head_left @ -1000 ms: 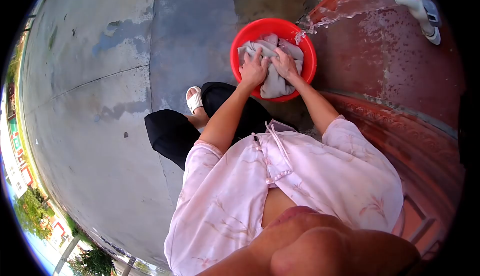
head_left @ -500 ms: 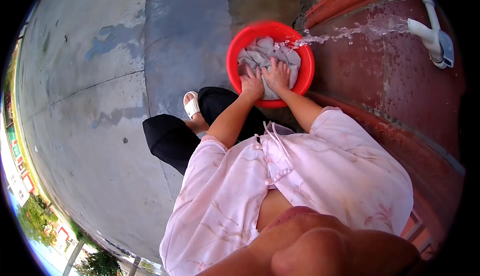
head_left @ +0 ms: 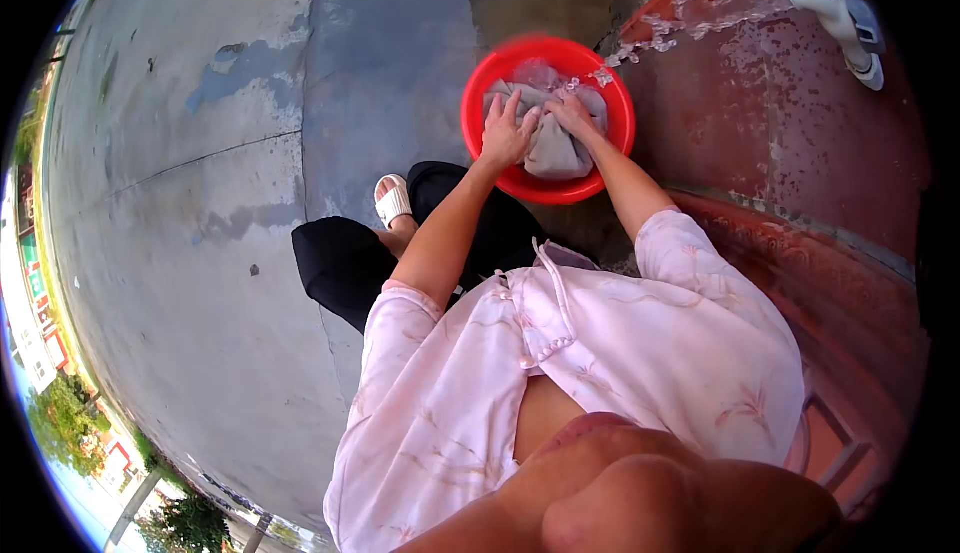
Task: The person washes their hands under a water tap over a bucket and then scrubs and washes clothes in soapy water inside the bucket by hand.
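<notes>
A red plastic basin (head_left: 548, 194) stands on the wet floor with a bunched grey cloth (head_left: 556, 151) and water in it. Over the cloth's left side, my left hand (head_left: 508, 133) has its fingers spread, holding nothing. My right hand (head_left: 576, 116) is at the cloth's upper right, its fingers bent onto the fabric and folds gathering beneath them. Water (head_left: 690, 25) streams from a white tap (head_left: 828, 11) and falls in at the basin's upper right, close to my right hand.
Beside the basin on the right runs a dark red tiled surface (head_left: 700, 113) with a raised edge. Grey concrete floor (head_left: 210, 233) spreads to the left, with damp patches near the basin. My sandalled foot (head_left: 393, 201) is just left of the basin.
My hands were side by side, pressing flat on the cloth. Now my left hand has lifted with fingers spread, and my right has moved up and bunched the cloth. The view has shifted slightly.
</notes>
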Available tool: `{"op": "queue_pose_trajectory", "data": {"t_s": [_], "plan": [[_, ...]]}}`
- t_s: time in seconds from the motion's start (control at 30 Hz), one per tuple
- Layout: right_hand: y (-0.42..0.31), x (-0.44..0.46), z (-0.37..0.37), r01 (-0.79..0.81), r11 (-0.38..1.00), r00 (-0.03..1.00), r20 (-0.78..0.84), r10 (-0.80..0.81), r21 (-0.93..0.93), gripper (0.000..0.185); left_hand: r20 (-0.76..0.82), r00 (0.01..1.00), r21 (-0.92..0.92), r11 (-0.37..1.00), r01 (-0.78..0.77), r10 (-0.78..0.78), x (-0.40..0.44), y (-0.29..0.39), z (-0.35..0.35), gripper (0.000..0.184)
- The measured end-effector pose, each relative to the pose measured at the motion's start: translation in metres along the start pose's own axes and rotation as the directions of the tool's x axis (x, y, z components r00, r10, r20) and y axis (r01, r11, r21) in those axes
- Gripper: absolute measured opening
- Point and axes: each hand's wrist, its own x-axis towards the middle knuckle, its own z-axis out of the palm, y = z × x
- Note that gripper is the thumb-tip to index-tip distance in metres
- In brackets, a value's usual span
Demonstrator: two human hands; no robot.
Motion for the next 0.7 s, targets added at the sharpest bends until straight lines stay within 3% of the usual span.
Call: {"op": "queue_pose_trajectory", "data": {"t_s": [0.03,0.07,0.1,0.13,0.2,0.27,0.3,0.37,0.4,0.47,0.5,0.57,0.63,0.7], "plan": [[0.001,-0.010,0.005,0.124,0.992,0.977,-0.174,-0.123,-0.005,0.046,0.073,0.997,0.045,0.999,0.002,-0.005,-0.007,0.012,-0.002,0.085],[-0.039,-0.048,-0.015,0.099,0.993,0.995,-0.021,-0.098,0.060,0.043,0.152,0.988,0.167,0.985,-0.044,0.018,-0.019,0.024,-0.004,0.092],[-0.044,-0.058,-0.007,0.152,0.981,0.985,-0.100,-0.140,0.121,0.038,0.232,0.972,0.284,0.954,-0.099,0.032,-0.032,0.035,-0.008,0.100],[-0.056,-0.074,-0.016,0.213,0.971,0.974,-0.100,-0.203,0.109,0.036,0.232,0.972,0.283,0.954,-0.102,0.035,-0.042,0.038,-0.012,0.100],[-0.071,-0.090,-0.030,0.276,0.956,0.958,-0.107,-0.265,0.101,0.034,0.271,0.950,0.468,0.841,-0.272,0.157,-0.058,0.041,-0.024,0.112],[-0.066,-0.093,-0.041,0.327,0.943,0.939,0.094,-0.331,0.056,0.034,0.208,0.962,0.529,0.806,-0.265,0.179,-0.064,0.036,-0.015,0.106],[-0.075,-0.091,-0.049,0.215,0.976,0.965,0.158,-0.209,-0.022,0.035,0.187,0.962,0.538,0.798,-0.271,0.200,-0.065,0.032,-0.010,0.101],[-0.071,-0.070,-0.051,0.106,0.990,0.994,0.026,-0.104,-0.094,0.053,0.189,0.965,0.577,0.774,-0.261,0.185,-0.061,0.020,0.015,0.095],[-0.067,-0.063,-0.047,0.106,0.990,0.994,0.027,-0.104,-0.096,0.053,0.181,0.969,0.621,0.744,-0.244,0.167,-0.058,0.016,0.026,0.090],[-0.053,-0.042,-0.033,-0.084,0.870,0.952,-0.297,-0.074,-0.487,0.081,0.226,0.970,0.654,0.725,-0.218,0.087,-0.058,0.012,0.040,0.088],[-0.049,-0.033,-0.027,-0.078,0.869,0.953,-0.293,-0.079,-0.488,0.081,0.232,0.971,0.668,0.715,-0.207,0.065,-0.056,0.004,0.048,0.089],[-0.044,-0.018,-0.018,-0.246,0.816,0.969,-0.156,0.192,-0.523,0.100,0.250,0.968,0.662,0.730,-0.172,0.001,-0.048,-0.004,0.057,0.089],[-0.029,-0.007,-0.010,-0.274,0.812,0.962,-0.147,0.231,-0.515,0.098,0.287,0.955,0.654,0.744,-0.138,-0.075,-0.047,-0.013,0.065,0.089],[-0.005,0.016,0.003,-0.290,0.803,0.948,-0.271,0.167,-0.521,0.094,0.297,0.944,0.664,0.742,-0.095,-0.145,-0.028,-0.018,0.072,0.090]]}}
